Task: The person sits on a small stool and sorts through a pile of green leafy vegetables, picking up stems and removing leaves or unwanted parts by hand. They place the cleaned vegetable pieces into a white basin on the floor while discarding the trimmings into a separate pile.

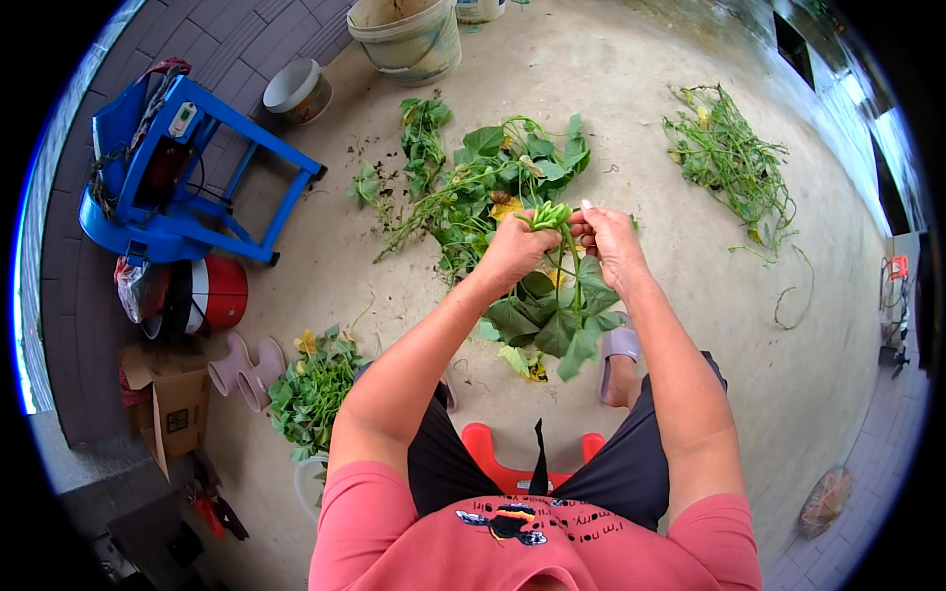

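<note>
My left hand (521,247) is closed around a bunch of green stalks (550,216). Broad leaves (558,318) hang from the bunch towards my feet. Close against its right side is my right hand (607,240), fingers curled and thumb pointing up; whether a stem is pinched in it is hard to see. Under and beyond my hands, a heap of leafy vines (488,177), which look like sweet potato vines, lies on the concrete floor, with a few yellow leaves (506,207) among the green.
Stripped vines (732,162) lie to the right, a pile of leafy tips (314,388) to the left. Around the left side are a blue machine on a stand (199,170), lilac boots (255,373) and a cardboard box (174,406). Buckets (406,41) stand beyond. A red stool (491,458) is beneath me.
</note>
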### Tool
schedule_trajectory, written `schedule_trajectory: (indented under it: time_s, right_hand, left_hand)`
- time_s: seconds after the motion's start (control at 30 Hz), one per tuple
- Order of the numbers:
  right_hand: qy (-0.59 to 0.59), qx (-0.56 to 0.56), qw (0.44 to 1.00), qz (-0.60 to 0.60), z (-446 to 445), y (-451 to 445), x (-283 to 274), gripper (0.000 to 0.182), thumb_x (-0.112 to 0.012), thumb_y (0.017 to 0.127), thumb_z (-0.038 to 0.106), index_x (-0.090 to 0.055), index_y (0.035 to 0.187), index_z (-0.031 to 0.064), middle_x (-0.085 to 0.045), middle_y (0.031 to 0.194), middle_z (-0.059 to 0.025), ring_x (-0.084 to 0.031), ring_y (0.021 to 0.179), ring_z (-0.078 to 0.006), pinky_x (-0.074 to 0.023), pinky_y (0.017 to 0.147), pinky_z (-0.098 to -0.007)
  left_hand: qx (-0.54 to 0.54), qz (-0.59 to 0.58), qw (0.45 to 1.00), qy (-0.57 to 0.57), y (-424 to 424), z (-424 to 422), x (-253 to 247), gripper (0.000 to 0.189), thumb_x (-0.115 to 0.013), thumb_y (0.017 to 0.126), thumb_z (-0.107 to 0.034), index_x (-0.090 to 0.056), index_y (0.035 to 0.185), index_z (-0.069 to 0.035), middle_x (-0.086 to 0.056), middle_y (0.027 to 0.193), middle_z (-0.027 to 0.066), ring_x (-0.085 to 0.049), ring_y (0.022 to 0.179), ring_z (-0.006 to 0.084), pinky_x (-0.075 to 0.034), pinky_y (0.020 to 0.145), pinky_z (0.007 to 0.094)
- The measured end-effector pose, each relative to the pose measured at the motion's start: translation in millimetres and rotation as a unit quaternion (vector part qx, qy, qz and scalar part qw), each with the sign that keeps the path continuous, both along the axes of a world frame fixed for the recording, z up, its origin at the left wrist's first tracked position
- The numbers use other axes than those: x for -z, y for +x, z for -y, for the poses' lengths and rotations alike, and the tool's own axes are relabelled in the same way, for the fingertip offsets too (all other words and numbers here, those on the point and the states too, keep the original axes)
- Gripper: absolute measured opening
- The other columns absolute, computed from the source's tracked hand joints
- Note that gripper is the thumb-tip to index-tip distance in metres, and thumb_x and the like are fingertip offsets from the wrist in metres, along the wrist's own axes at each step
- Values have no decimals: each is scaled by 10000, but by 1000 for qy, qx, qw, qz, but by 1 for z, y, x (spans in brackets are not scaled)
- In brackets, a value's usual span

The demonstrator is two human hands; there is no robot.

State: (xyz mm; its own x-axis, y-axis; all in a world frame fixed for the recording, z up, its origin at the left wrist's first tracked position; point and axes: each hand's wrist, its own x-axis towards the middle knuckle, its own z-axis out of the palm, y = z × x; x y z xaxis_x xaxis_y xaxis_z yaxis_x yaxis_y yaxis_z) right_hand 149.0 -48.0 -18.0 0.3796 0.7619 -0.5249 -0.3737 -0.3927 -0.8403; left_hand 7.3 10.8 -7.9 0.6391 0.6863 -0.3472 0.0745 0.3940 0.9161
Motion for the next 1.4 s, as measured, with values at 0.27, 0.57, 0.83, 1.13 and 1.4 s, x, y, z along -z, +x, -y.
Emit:
schedule_trajectory:
  time_s: [0.27, 0.57, 0.83, 1.13, 1.4]
  right_hand:
    - [89, -137, 987, 11, 6, 3, 5, 157, -595, 821, 159, -617, 832, 4, -571, 695, -10, -450, 567, -53, -369, 522, -190]
    - [80, -232, 965, 87, 7, 9, -9, 143, -601, 817, 157, -612, 807, 14, -556, 645, 8, -436, 547, -38, -330, 501, -180]
    - [138, -69, 988, -26, 10, 43, -31, 117, -581, 821, 138, -597, 809, 22, -582, 684, -18, -475, 547, -66, -358, 497, -197]
    - [310, 172, 856, -377, 8, 80, -18, 108, -505, 871, 170, -509, 900, 66, -515, 781, -9, -471, 639, -112, -407, 594, -228]
    - [420, 126, 755, -488, 6, 75, -10, 68, -451, 862, 84, -469, 837, 23, -430, 684, -22, -318, 535, -100, -259, 457, -223]
  left_hand:
    - [-9, -1, 999, -37, 3, -1, -9, 38, -586, 793, -66, -586, 828, -82, -522, 626, -42, -354, 432, 24, -226, 362, 188]
    - [77, -185, 919, 340, -15, -42, 10, 133, -610, 729, -93, -621, 860, -75, -595, 697, 134, -560, 632, 269, -431, 603, 358]
    - [-227, -159, 927, 252, -52, -84, -14, 75, -532, 813, -84, -597, 831, -51, -585, 671, 0, -494, 587, 79, -410, 500, 252]
    - [-240, -28, 963, 119, -46, -74, -9, 171, -521, 843, -101, -443, 698, -55, -405, 542, -8, -375, 399, 89, -373, 372, 261]
    - [-185, -40, 977, 97, -37, -62, -17, 155, -535, 842, -117, -465, 718, -57, -421, 556, -6, -373, 402, 78, -331, 355, 244]
